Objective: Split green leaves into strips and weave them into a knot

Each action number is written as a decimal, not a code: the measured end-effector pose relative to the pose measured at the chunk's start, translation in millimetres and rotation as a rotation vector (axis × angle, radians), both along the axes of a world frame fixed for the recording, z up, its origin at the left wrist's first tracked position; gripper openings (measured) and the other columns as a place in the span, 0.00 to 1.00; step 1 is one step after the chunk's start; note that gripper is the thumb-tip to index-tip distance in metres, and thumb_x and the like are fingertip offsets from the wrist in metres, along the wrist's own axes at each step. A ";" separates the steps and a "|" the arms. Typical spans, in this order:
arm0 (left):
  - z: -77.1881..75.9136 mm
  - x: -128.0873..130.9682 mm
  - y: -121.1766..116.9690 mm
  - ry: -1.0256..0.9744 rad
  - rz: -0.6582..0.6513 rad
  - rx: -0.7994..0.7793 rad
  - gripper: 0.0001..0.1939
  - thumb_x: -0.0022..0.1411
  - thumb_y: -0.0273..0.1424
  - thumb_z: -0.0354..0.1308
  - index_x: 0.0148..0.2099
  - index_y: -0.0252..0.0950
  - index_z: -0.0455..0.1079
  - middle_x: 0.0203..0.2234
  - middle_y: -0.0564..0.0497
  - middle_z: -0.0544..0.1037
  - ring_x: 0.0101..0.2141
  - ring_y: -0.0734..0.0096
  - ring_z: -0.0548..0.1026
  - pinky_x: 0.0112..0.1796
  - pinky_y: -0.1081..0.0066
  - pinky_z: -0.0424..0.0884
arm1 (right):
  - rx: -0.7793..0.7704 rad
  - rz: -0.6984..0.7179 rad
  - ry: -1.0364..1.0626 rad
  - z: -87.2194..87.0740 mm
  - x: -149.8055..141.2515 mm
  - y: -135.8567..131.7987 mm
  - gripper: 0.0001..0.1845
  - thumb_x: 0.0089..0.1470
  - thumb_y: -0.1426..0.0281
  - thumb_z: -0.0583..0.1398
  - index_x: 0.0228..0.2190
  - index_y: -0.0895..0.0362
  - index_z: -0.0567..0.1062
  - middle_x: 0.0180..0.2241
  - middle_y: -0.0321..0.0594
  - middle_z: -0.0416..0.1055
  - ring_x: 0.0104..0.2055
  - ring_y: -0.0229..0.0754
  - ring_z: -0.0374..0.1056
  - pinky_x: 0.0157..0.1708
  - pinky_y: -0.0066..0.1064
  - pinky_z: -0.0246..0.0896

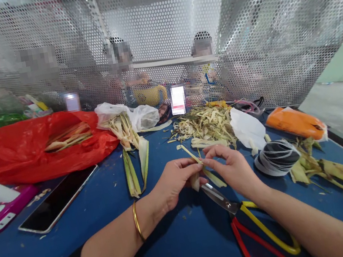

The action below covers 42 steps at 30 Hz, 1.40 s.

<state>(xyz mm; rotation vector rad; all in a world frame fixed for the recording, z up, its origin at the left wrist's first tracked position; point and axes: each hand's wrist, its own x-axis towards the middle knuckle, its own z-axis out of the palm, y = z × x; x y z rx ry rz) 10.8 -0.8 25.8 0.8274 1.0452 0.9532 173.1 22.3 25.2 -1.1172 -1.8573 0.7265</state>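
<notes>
Blk phone L, orange pkt R, yel mug nr perf. screen

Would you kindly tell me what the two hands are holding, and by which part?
The left hand and right hand pinch narrow leaf strips near the middle; ends stick out.

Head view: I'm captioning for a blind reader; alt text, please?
A person's left hand and right hand pinch leafy strips over a blue table, near scissors. Beyond lie a red bag and a heap of plant scraps.
</notes>
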 end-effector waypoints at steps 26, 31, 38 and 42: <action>9.6 -4.6 -5.7 0.232 -0.222 0.087 0.07 0.49 0.29 0.56 0.28 0.33 0.74 0.22 0.48 0.77 0.21 0.72 0.74 0.26 0.73 0.69 | 0.072 0.249 -0.291 22.6 7.4 -2.9 0.08 0.53 0.74 0.57 0.23 0.54 0.69 0.35 0.38 0.75 0.40 0.44 0.69 0.41 0.36 0.59; 11.3 -4.0 -5.7 0.218 -0.213 0.061 0.08 0.49 0.31 0.56 0.25 0.33 0.72 0.19 0.50 0.74 0.19 0.74 0.71 0.24 0.75 0.67 | 0.014 0.234 -0.208 18.8 6.2 -2.8 0.06 0.53 0.72 0.56 0.24 0.54 0.69 0.27 0.36 0.72 0.31 0.40 0.67 0.33 0.31 0.60; 8.3 -5.1 -3.1 0.309 -0.084 0.211 0.11 0.52 0.33 0.57 0.22 0.34 0.73 0.13 0.56 0.64 0.18 0.78 0.58 0.21 0.76 0.53 | -0.095 0.094 -0.010 11.1 1.5 -4.8 0.06 0.49 0.72 0.59 0.29 0.54 0.65 0.24 0.31 0.66 0.26 0.37 0.63 0.27 0.28 0.56; 7.8 -6.9 -0.5 0.155 -0.108 0.240 0.12 0.53 0.38 0.61 0.32 0.34 0.76 0.26 0.52 0.75 0.29 0.73 0.69 0.32 0.75 0.62 | -0.210 0.056 0.228 10.8 0.1 -2.7 0.15 0.47 0.71 0.60 0.38 0.54 0.62 0.21 0.27 0.64 0.23 0.35 0.61 0.24 0.26 0.54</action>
